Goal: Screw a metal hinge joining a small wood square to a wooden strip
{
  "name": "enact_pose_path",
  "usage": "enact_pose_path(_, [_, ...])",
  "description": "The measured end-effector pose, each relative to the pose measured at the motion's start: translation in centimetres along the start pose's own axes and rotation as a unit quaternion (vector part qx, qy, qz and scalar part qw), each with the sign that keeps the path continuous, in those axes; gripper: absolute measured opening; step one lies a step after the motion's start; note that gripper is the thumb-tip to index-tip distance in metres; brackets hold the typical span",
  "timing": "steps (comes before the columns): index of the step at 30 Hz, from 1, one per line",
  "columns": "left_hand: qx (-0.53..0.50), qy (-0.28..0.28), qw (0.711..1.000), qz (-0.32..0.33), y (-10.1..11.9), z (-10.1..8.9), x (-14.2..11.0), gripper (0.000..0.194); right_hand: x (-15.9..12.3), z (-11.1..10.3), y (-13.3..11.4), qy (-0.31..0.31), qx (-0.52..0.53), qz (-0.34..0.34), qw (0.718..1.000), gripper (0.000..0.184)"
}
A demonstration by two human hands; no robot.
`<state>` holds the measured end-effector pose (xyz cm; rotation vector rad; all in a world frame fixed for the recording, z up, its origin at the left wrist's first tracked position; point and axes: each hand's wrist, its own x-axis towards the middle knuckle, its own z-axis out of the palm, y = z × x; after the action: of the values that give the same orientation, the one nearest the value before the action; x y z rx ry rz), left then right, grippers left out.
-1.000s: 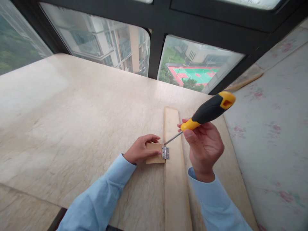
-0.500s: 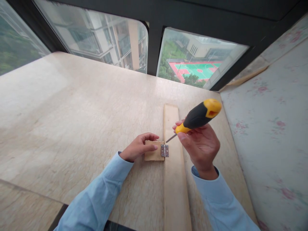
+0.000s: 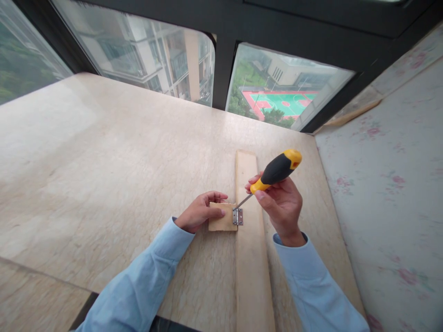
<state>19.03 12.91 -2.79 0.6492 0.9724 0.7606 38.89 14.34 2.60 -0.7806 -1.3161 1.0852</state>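
My right hand grips a yellow and black screwdriver near the lower end of its handle. The shaft slants down to the left, its tip at the upper edge of a small metal hinge. Several screw holes or screw heads show in the hinge, which spans the joint between a short wooden block and a long wooden board. My left hand is closed on the short block, thumb on top and fingers behind its far edge.
Board and block lie on a pale marble-patterned window sill. Dark window frames rise at the back. A wall with flowered paper stands to the right, and a dark edge shows at the bottom.
My right hand and the screwdriver have moved left and a little down, bringing the tip from above the hinge to its top edge. My left hand stays on the block.
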Motion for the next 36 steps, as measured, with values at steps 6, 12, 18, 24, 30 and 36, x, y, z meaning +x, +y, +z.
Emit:
enact_pose_path(6, [0.0,0.005,1.0,0.007,-0.1,0.1,0.0,0.055,-0.2,0.0,0.1,-0.023,-0.021,0.007,0.999,0.023])
enact_pose_path(12, [-0.003,0.005,1.0,0.007,-0.1,0.0,0.0,0.054,-0.3,0.0,0.5,-0.029,-0.022,0.011,0.999,0.023])
enact_pose_path(18, [-0.004,0.01,1.0,0.006,-0.1,0.0,0.1,0.053,-0.2,-0.4,0.8,-0.061,0.003,0.005,0.998,0.021])
enact_pose_path(24, [-0.006,0.01,1.0,0.008,0.0,0.1,0.0,0.05,0.1,-0.8,0.3,-0.101,0.009,0.006,0.995,0.021])
enact_pose_path(30, [-0.007,0.014,1.0,0.004,0.2,0.1,0.0,0.052,0.6,-1.6,-0.1,-0.067,-0.059,-0.002,0.996,0.021])
enact_pose_path(36, [-0.014,0.015,1.0,-0.002,0.1,0.2,0.0,0.053,0.5,-2.7,0.3,-0.048,-0.126,-0.045,0.99,0.027])
